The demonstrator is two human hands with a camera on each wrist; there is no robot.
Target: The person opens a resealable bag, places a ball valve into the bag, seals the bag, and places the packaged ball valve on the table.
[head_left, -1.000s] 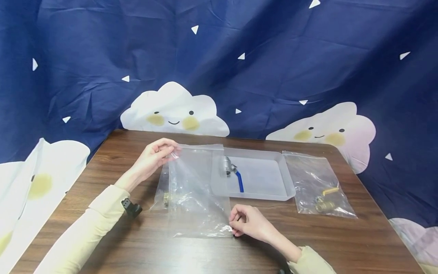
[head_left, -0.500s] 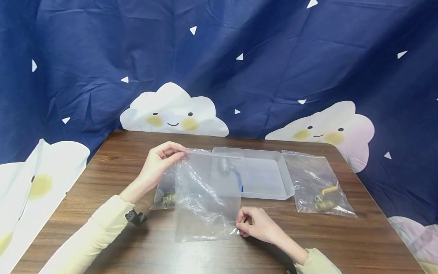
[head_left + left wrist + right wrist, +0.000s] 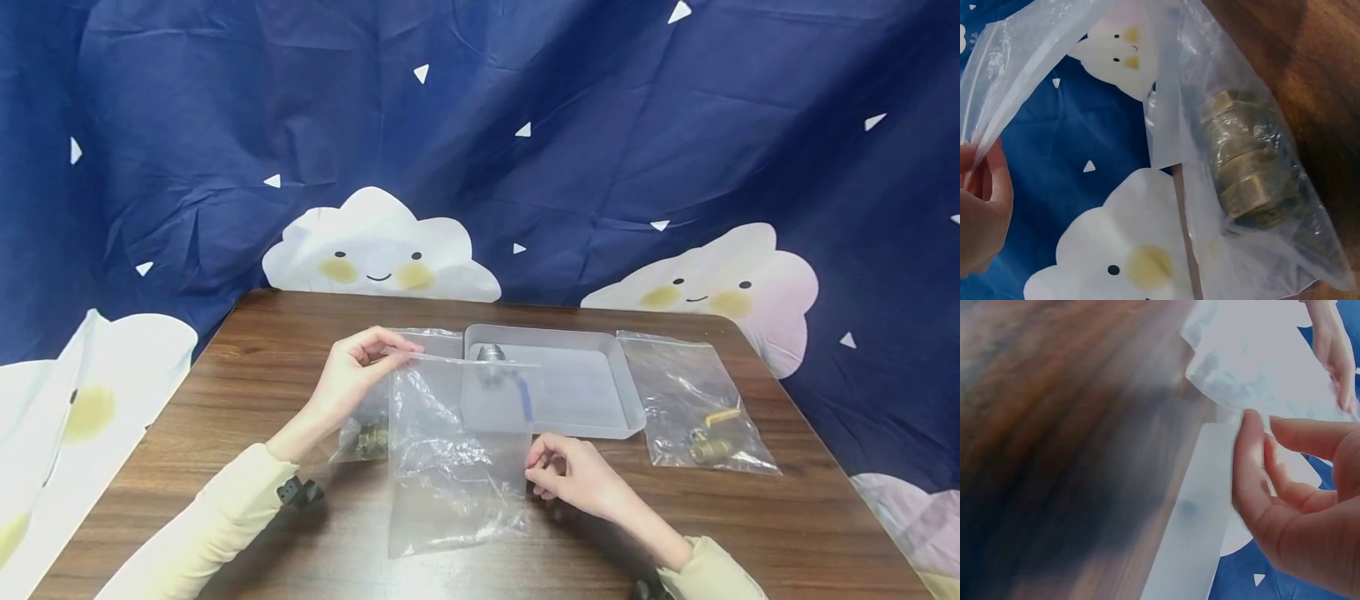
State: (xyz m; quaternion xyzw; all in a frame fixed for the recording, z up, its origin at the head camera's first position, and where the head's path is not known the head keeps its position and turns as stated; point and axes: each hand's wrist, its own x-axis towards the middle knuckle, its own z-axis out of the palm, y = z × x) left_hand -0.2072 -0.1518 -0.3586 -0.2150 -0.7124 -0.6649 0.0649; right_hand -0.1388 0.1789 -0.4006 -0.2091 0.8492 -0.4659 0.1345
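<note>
"Head view?"
"Clear bag (image 3: 461, 467) before the tray's (image 3: 588, 387) left half, long axis running down from zip edge; left hand (image 3: 356, 367) pinching top-left corner, right hand (image 3: 573, 477) just beside right edge."
"Left wrist?"
"Pinch shows."
"Right wrist?"
"Fingers loosely curled, tips apart, nothing gripped. Left's nearer: touching."

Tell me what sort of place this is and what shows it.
Probably a makeshift indoor tabletop workspace, perhaps set up for filming: a wood-grain table, a clear bag held above it beside a shallow tray, and a navy cloud-print curtain hanging behind as a backdrop.
</note>
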